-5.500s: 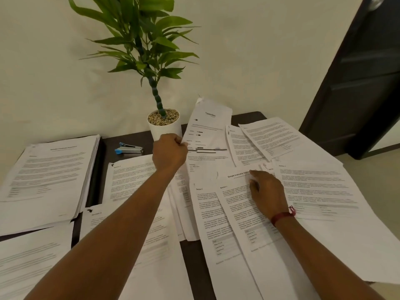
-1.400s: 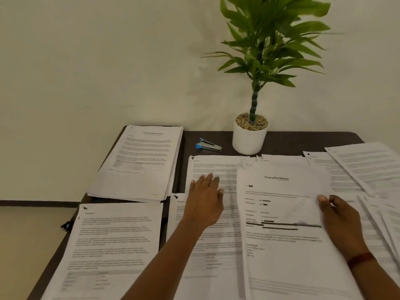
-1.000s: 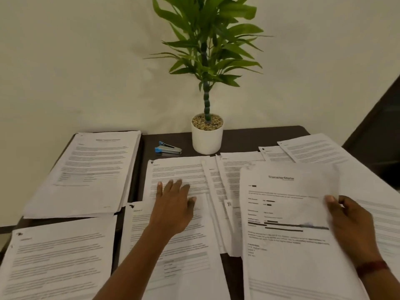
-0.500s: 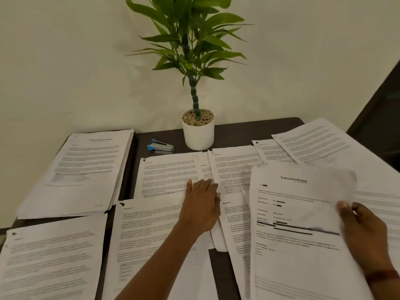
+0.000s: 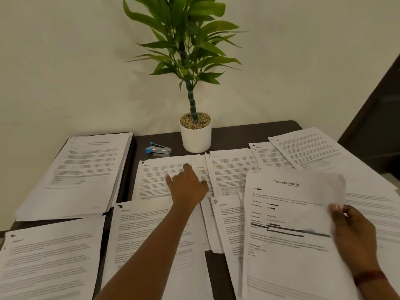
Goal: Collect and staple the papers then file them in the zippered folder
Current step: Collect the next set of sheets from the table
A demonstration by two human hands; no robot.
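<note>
Right hand (image 5: 355, 237) at lower right pinches the right edge of the TransferMate sheet (image 5: 287, 224), thumb on top, sheet lifted over other pages. Left hand (image 5: 188, 187) at frame centre grips nothing, index and thumb stretched flat onto a Section 1 sheet (image 5: 158, 176). Loose papers (image 5: 49, 260) cover most of the dark table (image 5: 238, 133). Thick stack (image 5: 82, 169) at left. Blue stapler (image 5: 159, 148) just left of the potted plant (image 5: 195, 135), upper centre

White printed papers (image 5: 164, 176), blue-and-silver stapler (image 5: 158, 149), white pot (image 5: 195, 137), dark table (image 5: 233, 135)
</note>
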